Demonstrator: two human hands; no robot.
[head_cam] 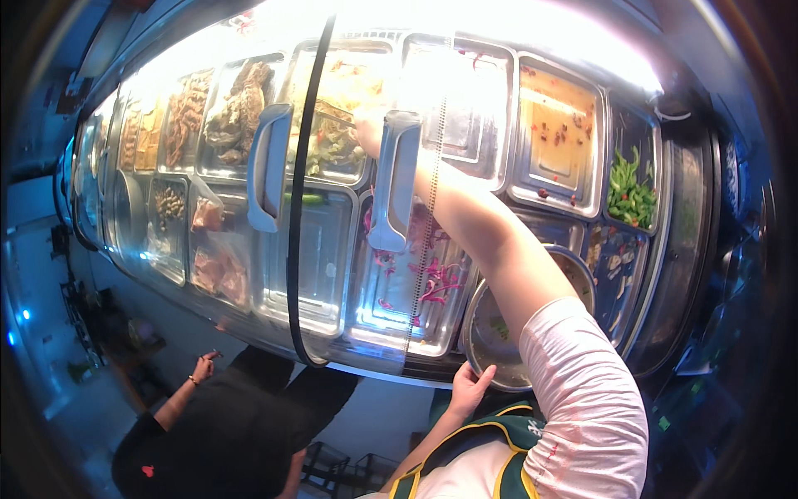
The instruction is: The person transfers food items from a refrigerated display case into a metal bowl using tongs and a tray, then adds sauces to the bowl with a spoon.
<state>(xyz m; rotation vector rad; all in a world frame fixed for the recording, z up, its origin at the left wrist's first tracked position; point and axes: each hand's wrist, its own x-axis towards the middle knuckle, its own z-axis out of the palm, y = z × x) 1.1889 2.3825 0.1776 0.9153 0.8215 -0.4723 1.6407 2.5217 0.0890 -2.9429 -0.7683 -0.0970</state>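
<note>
My left hand (471, 388) grips the rim of a round metal bowl (483, 340), thumb on top; a few green bits lie in the bowl. My right arm stretches across a refrigerated display counter, and my right hand (369, 130) is over a steel tray (349, 178) of pale shredded vegetables (327, 146). A metal utensil (335, 112), likely tongs, extends from the right fingers into the food. Glare and the clear sliding lid partly hide that hand. Under my forearm sits a tray (408, 337) with scraps of purple shredded vegetable (439, 280).
Two lid handles (269, 168) (396, 181) stand close to my right arm. A tray of orange liquid (555, 131) and green leaves (633, 187) lie to the right. Meats (240, 115) and bagged meat (218, 268) lie left. Another person in black (218, 430) stands at the counter's left.
</note>
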